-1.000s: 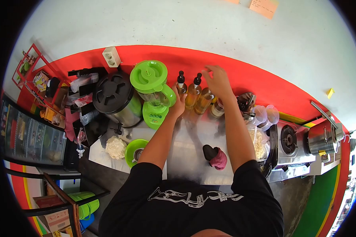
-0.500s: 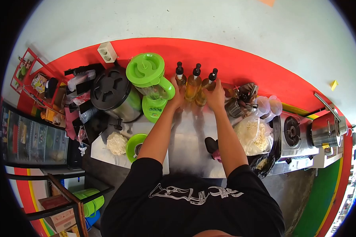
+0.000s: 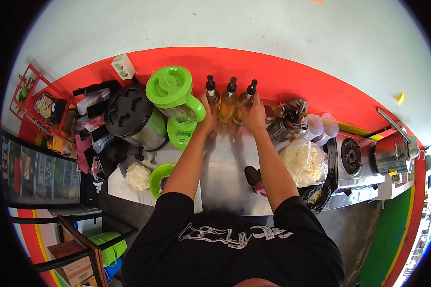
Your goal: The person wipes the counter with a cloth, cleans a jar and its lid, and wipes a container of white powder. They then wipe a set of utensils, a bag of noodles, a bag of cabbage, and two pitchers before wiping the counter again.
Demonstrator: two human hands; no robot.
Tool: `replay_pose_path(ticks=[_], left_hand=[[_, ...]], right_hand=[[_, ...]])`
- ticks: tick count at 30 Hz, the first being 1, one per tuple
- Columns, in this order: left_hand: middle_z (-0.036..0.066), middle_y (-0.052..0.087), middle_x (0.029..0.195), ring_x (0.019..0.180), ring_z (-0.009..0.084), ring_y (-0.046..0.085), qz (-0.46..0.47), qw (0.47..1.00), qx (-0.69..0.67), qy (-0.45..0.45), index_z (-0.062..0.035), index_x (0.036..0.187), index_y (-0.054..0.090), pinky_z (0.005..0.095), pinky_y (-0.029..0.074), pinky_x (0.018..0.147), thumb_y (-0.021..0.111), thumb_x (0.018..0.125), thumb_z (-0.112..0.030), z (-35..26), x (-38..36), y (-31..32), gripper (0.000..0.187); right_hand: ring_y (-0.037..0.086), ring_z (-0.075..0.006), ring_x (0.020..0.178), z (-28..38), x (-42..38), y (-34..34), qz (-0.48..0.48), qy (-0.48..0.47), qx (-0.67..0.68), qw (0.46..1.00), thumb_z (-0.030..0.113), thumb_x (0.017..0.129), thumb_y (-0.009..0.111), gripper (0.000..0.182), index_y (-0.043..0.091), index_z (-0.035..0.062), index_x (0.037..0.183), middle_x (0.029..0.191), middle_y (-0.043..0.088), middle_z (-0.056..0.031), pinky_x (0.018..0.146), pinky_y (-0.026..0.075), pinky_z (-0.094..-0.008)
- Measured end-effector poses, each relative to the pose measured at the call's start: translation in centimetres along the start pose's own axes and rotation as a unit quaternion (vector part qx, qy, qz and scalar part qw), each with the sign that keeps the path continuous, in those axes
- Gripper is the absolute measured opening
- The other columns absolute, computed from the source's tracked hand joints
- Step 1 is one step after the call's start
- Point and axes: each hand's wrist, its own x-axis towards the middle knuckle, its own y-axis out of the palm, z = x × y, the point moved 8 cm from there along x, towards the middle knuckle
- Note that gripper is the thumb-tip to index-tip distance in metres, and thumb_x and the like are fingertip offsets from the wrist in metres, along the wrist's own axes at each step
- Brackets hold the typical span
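Three glass bottles with dark pourer caps and amber liquid stand side by side against the red wall: a left bottle (image 3: 213, 98), a middle bottle (image 3: 228, 106) and a right bottle (image 3: 244, 101). My left hand (image 3: 208, 114) is curved against the outer side of the left bottle, beside the green blender (image 3: 177, 103). Around the outer side of the right bottle, my right hand (image 3: 255, 114) is wrapped, thumb towards the front. The middle bottle stands between the other two, and neither hand reaches it.
Left of the blender is a steel container with a black lid (image 3: 128, 110). A green bowl (image 3: 159, 181) and a white mass (image 3: 139, 177) lie nearer. On the right are a utensil holder (image 3: 281, 129), a plastic bag (image 3: 305, 162) and a gas stove (image 3: 352, 155).
The bottles stand closer together; the right bottle and my right hand have shifted towards the middle one. The whole view has also moved slightly.
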Motion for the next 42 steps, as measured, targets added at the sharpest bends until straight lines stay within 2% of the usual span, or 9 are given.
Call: replay_pose_path(ticks=[5, 8, 11, 13, 16, 20, 22, 26, 42], left_hand=[[0.032, 0.013, 0.165, 0.154, 0.0448, 0.014, -0.045, 0.994, 0.082, -0.055, 0.0040, 0.160, -0.005, 0.0484, 0.013, 0.125, 0.065, 0.097, -0.025, -2.4, -3.6, -0.6, 0.099], [0.033, 0.017, 0.163, 0.153, 0.0435, 0.018, -0.039, 0.992, 0.072, -0.092, 0.0061, 0.160, 0.001, 0.0476, 0.016, 0.124, 0.066, 0.095, -0.018, -1.5, -6.4, 0.8, 0.095], [0.036, 0.036, 0.153, 0.142, 0.0493, 0.036, -0.162, 0.983, 0.020, -0.081, 0.0039, 0.154, 0.028, 0.0465, 0.027, 0.120, 0.066, 0.093, -0.014, 0.8, -10.4, 2.3, 0.074], [0.031, 0.043, 0.150, 0.139, 0.0435, 0.044, 0.070, 0.970, -0.107, -0.209, 0.0021, 0.151, 0.036, 0.0442, 0.036, 0.116, 0.066, 0.092, -0.013, 2.7, -12.5, 7.5, 0.068], [0.024, 0.047, 0.150, 0.139, 0.0364, 0.047, 0.202, 0.944, -0.168, -0.200, -0.0008, 0.150, 0.042, 0.0412, 0.040, 0.113, 0.069, 0.092, -0.013, 0.4, -13.1, 12.3, 0.065], [0.017, 0.048, 0.152, 0.140, 0.0302, 0.047, 0.179, 0.947, -0.182, -0.193, -0.0035, 0.145, 0.044, 0.0424, 0.041, 0.113, 0.066, 0.093, -0.008, 0.4, -11.8, 17.5, 0.057], [0.018, 0.031, 0.164, 0.151, 0.0298, 0.030, 0.163, 0.893, -0.293, -0.300, -0.0051, 0.160, 0.023, 0.0386, 0.027, 0.120, 0.064, 0.100, -0.028, 1.9, -11.7, 20.1, 0.076], [0.017, 0.018, 0.169, 0.155, 0.0283, 0.021, 0.201, 0.871, -0.328, -0.307, -0.0063, 0.164, 0.012, 0.0356, 0.022, 0.122, 0.052, 0.105, -0.044, 4.3, -11.0, 24.2, 0.080], [0.003, 0.041, 0.155, 0.139, 0.0206, 0.040, 0.103, 0.885, -0.285, -0.353, -0.0141, 0.157, 0.033, 0.0434, 0.035, 0.109, 0.039, 0.108, -0.054, 1.9, -15.1, 19.4, 0.063]], right_hand=[[0.059, -0.0494, 0.110, -1.1, -2.0, -1.3, -0.019, -0.026, 0.059, 0.998, 0.015, 0.084, 0.073, 0.070, 0.038, 0.0046, 0.143, 0.124, 0.057, -0.0276, 0.090, 0.051, -0.0553], [0.058, -0.0477, 0.113, -3.7, -4.6, -3.3, -0.112, -0.002, -0.011, 0.994, 0.011, 0.082, 0.071, 0.068, 0.038, 0.0065, 0.142, 0.125, 0.054, -0.0250, 0.089, 0.051, -0.0531], [0.059, -0.0475, 0.111, -6.7, -6.3, -3.2, -0.108, 0.054, -0.043, 0.992, 0.011, 0.082, 0.072, 0.067, 0.039, 0.0044, 0.140, 0.121, 0.055, -0.0242, 0.090, 0.051, -0.0526], [0.059, -0.0464, 0.111, -11.5, -7.0, -1.4, -0.099, 0.069, -0.034, 0.992, 0.012, 0.082, 0.073, 0.067, 0.040, 0.0038, 0.140, 0.122, 0.056, -0.0238, 0.089, 0.052, -0.0510], [0.060, -0.0442, 0.114, -16.1, -8.1, 1.1, -0.056, 0.143, 0.052, 0.987, 0.011, 0.083, 0.074, 0.070, 0.038, 0.0023, 0.142, 0.129, 0.056, -0.0235, 0.090, 0.053, -0.0477], [0.057, -0.0415, 0.127, -18.3, -8.7, 2.7, -0.054, 0.143, 0.165, 0.974, 0.007, 0.083, 0.074, 0.083, 0.029, 0.0016, 0.152, 0.148, 0.048, -0.0244, 0.095, 0.054, -0.0438], [0.055, -0.0421, 0.130, -19.0, -8.3, 3.2, -0.062, 0.153, 0.191, 0.968, 0.006, 0.083, 0.073, 0.087, 0.025, 0.0019, 0.155, 0.150, 0.046, -0.0255, 0.097, 0.054, -0.0439], [0.050, -0.0419, 0.136, -21.1, -6.5, 4.2, -0.061, 0.174, 0.169, 0.968, 0.005, 0.083, 0.070, 0.092, 0.018, 0.0007, 0.158, 0.152, 0.044, -0.0276, 0.105, 0.048, -0.0431], [0.052, -0.0340, 0.139, -19.2, -9.6, 2.3, -0.017, 0.137, 0.228, 0.964, -0.010, 0.080, 0.052, 0.078, 0.031, 0.0015, 0.154, 0.144, 0.054, -0.0257, 0.109, 0.045, -0.0388]])
